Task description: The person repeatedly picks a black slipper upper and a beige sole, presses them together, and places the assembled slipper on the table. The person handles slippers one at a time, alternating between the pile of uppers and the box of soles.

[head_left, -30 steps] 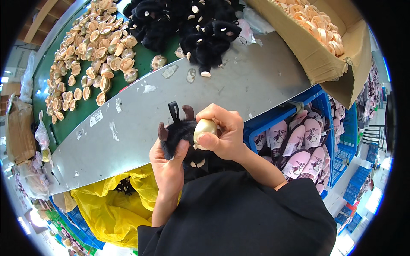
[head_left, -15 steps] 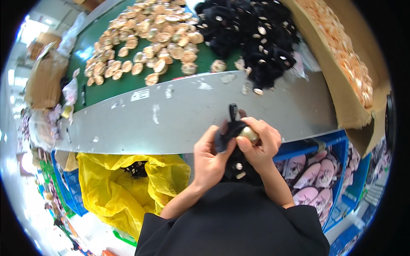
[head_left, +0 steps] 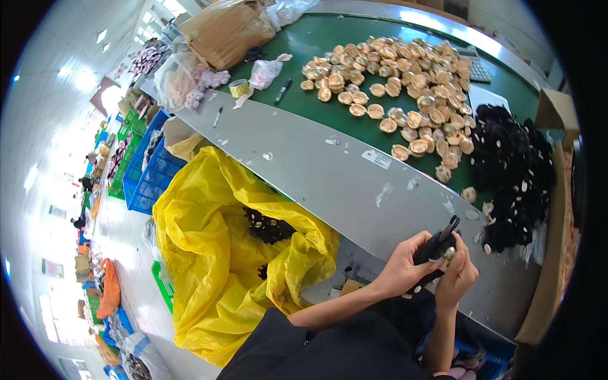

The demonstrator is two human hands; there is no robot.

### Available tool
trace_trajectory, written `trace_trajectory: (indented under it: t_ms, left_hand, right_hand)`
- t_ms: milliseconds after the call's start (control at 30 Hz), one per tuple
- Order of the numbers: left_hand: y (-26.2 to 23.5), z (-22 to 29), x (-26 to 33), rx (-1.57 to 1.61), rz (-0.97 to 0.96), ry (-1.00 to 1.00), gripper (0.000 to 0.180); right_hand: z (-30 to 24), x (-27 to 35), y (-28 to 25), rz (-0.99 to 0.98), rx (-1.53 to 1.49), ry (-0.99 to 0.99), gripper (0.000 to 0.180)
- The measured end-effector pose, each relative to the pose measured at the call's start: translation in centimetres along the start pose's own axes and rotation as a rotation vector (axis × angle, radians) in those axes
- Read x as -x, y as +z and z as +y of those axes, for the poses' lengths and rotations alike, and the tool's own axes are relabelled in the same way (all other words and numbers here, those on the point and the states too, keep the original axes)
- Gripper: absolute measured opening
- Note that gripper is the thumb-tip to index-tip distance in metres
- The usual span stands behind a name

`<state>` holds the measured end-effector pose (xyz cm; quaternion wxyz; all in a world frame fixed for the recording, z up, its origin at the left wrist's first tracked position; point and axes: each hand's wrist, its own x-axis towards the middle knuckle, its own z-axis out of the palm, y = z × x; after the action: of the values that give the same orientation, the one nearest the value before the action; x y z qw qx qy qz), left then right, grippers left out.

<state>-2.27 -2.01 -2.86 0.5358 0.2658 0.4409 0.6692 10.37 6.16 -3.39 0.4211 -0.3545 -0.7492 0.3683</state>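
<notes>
Left hand [head_left: 404, 266] pinches a black furry plush piece [head_left: 427, 249], lower right of frame, by the grey metal table strip [head_left: 316, 166]. Right hand [head_left: 457, 276] grips a small glossy gold rounded piece [head_left: 449, 253] against it. Yellow plastic bag [head_left: 212, 266] lower left-centre; gold-and-tan half shells [head_left: 418, 82] piled upper right; black plush heap [head_left: 506, 171] far right.

1 white label [head_left: 377, 158] on the grey metal ledge [head_left: 297, 158], its print illegible
</notes>
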Motion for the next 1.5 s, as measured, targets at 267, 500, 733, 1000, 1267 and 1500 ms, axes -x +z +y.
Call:
trace_trajectory:
  t_ms: [267,500,733,1000,1267,1500]
  left_hand:
    - [-1.1,1.2,0.8,0.147,-0.15,-0.007,0.027]
    - [-1.4,1.7,1.2,0.078,-0.22,0.079,0.026]
    - [-1.4,2.6,1.6,0.099,-0.328,0.14,0.027]
    - [-0.1,2.8,0.6,-0.168,-0.344,0.214,0.025]
    - [3.1,4.2,-0.5,-0.232,-0.489,0.277,0.028]
    - [6.3,2.3,-0.9,-0.295,-0.376,0.337,0.021]
  right_hand:
    - [1.3,-1.0,-2.6,-0.425,-0.769,0.392,0.084]
    - [-0.6,-0.8,-1.8,-0.56,-1.153,0.678,0.089]
    - [-0.4,0.7,-2.4,-0.505,-1.175,0.658,0.081]
    - [-5.0,0.9,-5.2,-0.259,-0.363,0.257,0.049]
    - [-6.2,1.8,-6.6,-0.003,-0.134,-0.068,0.033]
    - [-5.7,0.2,-6.8,0.359,-0.032,-0.079,0.043]
